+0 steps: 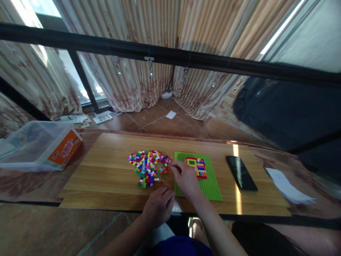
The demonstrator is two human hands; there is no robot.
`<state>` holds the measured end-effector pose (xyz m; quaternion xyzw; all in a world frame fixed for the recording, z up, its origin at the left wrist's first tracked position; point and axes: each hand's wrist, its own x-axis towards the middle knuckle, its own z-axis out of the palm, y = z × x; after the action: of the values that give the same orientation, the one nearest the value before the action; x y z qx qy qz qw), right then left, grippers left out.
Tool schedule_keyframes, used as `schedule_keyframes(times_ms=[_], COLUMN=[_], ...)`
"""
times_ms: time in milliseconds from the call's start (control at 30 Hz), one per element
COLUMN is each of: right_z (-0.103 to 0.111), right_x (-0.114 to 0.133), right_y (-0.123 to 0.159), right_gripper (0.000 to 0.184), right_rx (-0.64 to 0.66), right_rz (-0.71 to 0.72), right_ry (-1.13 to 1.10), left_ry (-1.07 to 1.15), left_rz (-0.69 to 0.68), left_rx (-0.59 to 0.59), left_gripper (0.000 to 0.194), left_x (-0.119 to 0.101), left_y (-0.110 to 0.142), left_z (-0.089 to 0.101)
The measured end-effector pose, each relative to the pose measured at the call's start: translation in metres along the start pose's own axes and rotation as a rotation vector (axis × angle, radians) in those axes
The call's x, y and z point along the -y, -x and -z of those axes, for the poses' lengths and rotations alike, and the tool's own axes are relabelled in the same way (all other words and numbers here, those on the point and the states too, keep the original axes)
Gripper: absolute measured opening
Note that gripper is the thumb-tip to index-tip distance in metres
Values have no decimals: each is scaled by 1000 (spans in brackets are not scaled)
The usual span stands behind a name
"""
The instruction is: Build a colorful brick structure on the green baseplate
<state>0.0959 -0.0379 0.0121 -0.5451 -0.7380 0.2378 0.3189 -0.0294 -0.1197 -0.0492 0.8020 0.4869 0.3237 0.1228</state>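
Observation:
My right hand hovers over the left edge of a green baseplate, its thumb and fingertips pinched together near the loose bricks. Whatever is in that pinch is too small to make out. Small bricks in red, yellow, pink and other colours form a framed pattern on the plate, partly behind my right hand. Left of the plate lies a loose pile of small coloured bricks. My left hand rests at the table's front edge, below the pile, with its fingers curled in; what they may hold is hidden.
A black phone lies right of the baseplate on the wooden board. Farther right are white papers. A clear plastic bin with an orange label stands at the left. A dark metal bar crosses before the curtains.

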Motion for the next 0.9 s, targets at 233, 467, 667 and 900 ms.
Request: schedule_keyframes(times_ms=[233,467,667,900], right_z=[56,72,64,63], right_x=[-42,-78,-84,-81], right_y=[31,24,17,16], right_gripper=[23,28,27,29], right_rx=[-252,-307,-256,-263], right_rz=[-159,-189,-189,-306], right_ry=[-44,222,275,147], left_ry=[72,75,74,69], left_rz=[3,7,7,7], left_rx=[-26,-11,-13,-20], left_gripper=[14,14,13,14], left_x=[1,-1,1,1], left_y=[0,-3,-1,-1], left_z=[1,4,2,2])
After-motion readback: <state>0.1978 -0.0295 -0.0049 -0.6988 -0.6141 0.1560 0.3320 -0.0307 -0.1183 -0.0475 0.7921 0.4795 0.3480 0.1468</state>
